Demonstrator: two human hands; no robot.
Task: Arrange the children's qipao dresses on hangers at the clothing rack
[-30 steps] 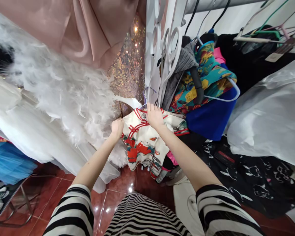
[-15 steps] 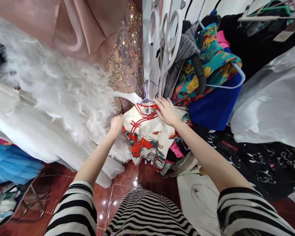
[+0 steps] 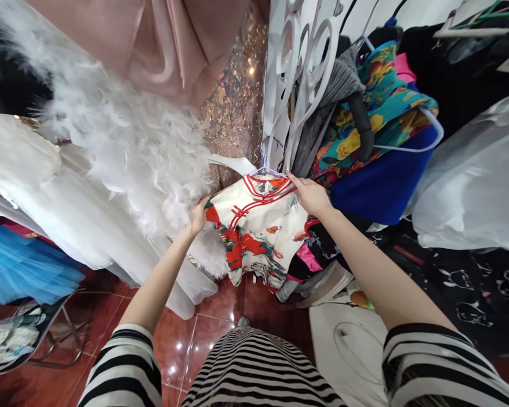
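A cream dress with red piping, knotted fastenings and an orange and green print hangs in front of me on a thin purple hanger. My left hand is closed on its sleeve edge at the left, the cloth pinched between thumb and fingers. At the right of the collar, my right hand grips the dress by the shoulder, thumb near the neckline. The dress is spread between both hands. Behind its collar, part of a white hanger shows.
White feathery trim and white gowns crowd the left, beside a blue tulle skirt. Right of the white scrolled rack hang a floral garment and a blue one. A white panel lies low over the red tiled floor.
My right hand has gone from lying spread over the collar to gripping the shoulder. The left sleeve is drawn outward, and the whole view has shifted somewhat.
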